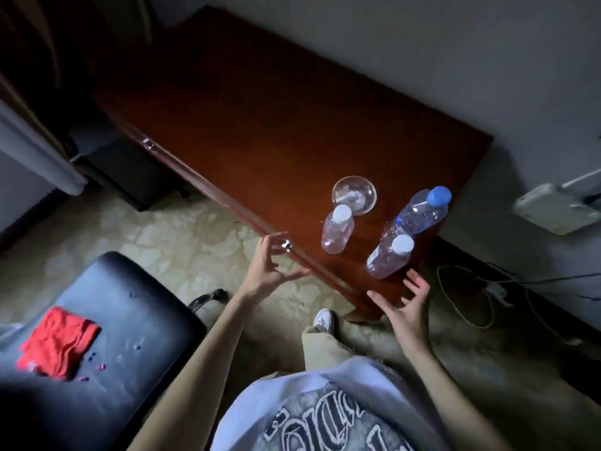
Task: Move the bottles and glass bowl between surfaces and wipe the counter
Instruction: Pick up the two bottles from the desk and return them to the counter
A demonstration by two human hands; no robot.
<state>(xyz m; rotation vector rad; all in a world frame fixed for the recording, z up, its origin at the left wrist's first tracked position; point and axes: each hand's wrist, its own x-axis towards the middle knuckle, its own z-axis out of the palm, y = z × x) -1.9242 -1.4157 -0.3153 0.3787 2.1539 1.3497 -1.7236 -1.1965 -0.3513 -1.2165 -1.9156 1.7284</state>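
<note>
Head view: left hand and right hand hover spread, holding nothing. Just beyond them on the dark wooden counter stand three clear plastic bottles and a fragile small glass bowl; bottles look light, best gripped mid-body.

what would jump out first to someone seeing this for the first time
Three clear bottles, two white-capped and one blue-capped, stand with a glass bowl at the near right end of the dark wooden counter. Both hands, left and right, are open and empty in front of them. A red cloth lies on the black seat at lower left.
</note>
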